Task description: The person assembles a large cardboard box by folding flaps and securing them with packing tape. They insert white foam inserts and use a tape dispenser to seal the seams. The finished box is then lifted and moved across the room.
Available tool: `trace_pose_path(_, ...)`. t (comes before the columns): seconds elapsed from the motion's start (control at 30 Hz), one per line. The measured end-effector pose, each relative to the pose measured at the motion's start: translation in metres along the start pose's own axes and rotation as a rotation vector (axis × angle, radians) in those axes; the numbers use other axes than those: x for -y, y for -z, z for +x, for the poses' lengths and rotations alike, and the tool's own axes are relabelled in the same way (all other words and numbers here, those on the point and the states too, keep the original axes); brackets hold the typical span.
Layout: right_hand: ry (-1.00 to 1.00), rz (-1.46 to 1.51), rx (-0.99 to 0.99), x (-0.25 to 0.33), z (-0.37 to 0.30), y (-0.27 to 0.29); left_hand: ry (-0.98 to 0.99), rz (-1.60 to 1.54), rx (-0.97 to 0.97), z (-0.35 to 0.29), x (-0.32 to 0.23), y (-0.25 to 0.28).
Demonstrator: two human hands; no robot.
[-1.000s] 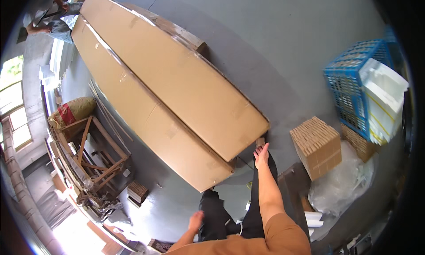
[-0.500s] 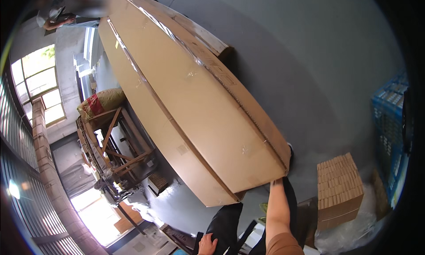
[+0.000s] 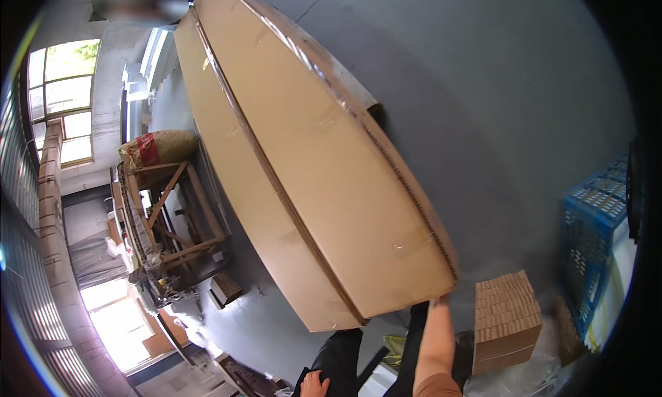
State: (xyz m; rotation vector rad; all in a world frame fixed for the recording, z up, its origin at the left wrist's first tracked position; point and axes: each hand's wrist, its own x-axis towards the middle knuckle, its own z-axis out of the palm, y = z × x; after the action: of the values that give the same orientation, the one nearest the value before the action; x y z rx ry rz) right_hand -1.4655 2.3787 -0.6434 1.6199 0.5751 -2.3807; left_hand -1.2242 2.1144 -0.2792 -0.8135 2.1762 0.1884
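A long, flat cardboard box [image 3: 338, 190] stretches from the far left to just before my knees. Shiny tape runs along part of its right edge and its lengthwise seam. My right hand [image 3: 439, 302] grips the near right corner, the fingers mostly hidden by the cardboard. On my left thigh lies my left hand [image 3: 314, 384], fingers extended and holding nothing. At the far end of the box, a blurred person [image 3: 141, 9] is partly in view.
Right of my forearm stands a stack of cardboard pieces [image 3: 509, 318] by clear plastic wrap [image 3: 514, 378]. A blue plastic crate [image 3: 583, 242] is further right. To the left, a wooden frame [image 3: 196, 197] carries a filled sack [image 3: 176, 147]. A wooden pallet [image 3: 355, 87] edges out beyond the box.
The view has shifted, so the box's near right corner and the stack sit lower in it. My right hand stays at the box corner and my left hand on my thigh.
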Motion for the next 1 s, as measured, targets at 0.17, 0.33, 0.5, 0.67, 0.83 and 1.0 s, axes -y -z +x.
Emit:
trace_pose_path(0.17,0.029,-0.047,-0.002,0.03,0.024,0.006,0.037,0.034,-0.005,-0.004,-0.021,0.008)
trace_pose_path(0.33,0.033,-0.065,-0.014,0.038,0.032,0.011,0.085,0.039,0.002,-0.004,-0.019,0.006)
trace_pose_path(0.5,0.038,-0.07,-0.004,0.035,0.041,0.013,0.128,0.09,-0.018,-0.001,-0.019,-0.004)
trace_pose_path(0.67,0.034,-0.059,0.003,0.026,0.042,0.012,0.128,0.149,-0.046,-0.003,-0.007,-0.015)
trace_pose_path(0.83,0.033,-0.056,0.014,0.021,0.044,0.01,0.154,0.166,-0.063,0.0,-0.02,-0.007)
trace_pose_path(1.0,0.037,-0.063,0.015,0.027,0.04,0.012,0.14,0.175,-0.082,0.006,-0.025,0.001)
